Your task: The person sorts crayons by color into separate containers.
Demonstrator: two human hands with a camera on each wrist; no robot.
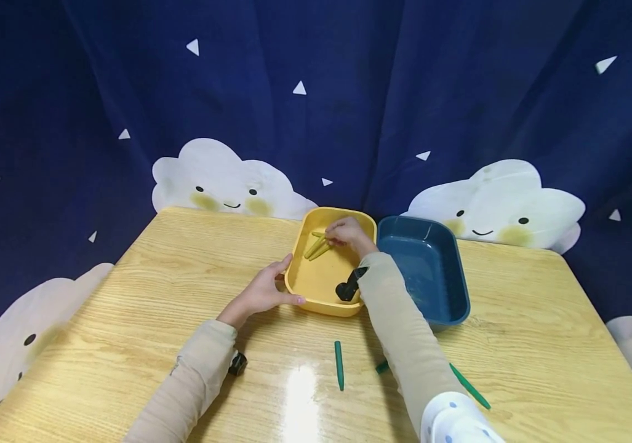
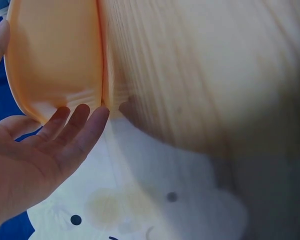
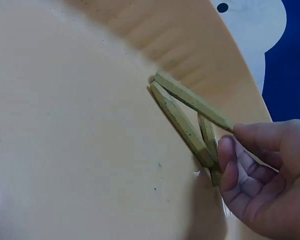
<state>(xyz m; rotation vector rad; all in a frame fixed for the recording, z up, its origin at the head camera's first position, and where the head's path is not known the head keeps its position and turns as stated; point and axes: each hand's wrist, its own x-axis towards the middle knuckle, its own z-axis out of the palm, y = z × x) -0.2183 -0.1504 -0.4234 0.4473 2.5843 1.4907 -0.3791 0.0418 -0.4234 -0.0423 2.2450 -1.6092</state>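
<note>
My right hand [image 1: 349, 234] reaches into the yellow bin [image 1: 316, 284]. Its thumb and finger pinch one end of a yellow crayon [image 3: 192, 100]; the crayon's other end is close to the bin floor. Beside it in the right wrist view lie another yellow crayon [image 3: 180, 122] and a third, partly covered crayon [image 3: 207, 131]. My left hand [image 1: 264, 289] touches the bin's near left corner from outside, thumb by the front rim and fairly straight fingers along the left wall. Those fingers [image 2: 72, 130] rest against the outer wall in the left wrist view.
A dark blue bin [image 1: 462, 289] stands right beside the yellow one. On the wooden table [image 1: 194, 264] near the front lie a green crayon [image 1: 339, 365], another green crayon [image 1: 469, 386] and a green piece [image 1: 382, 367] partly behind my right sleeve. A blue curtain [image 1: 343, 123] hangs behind.
</note>
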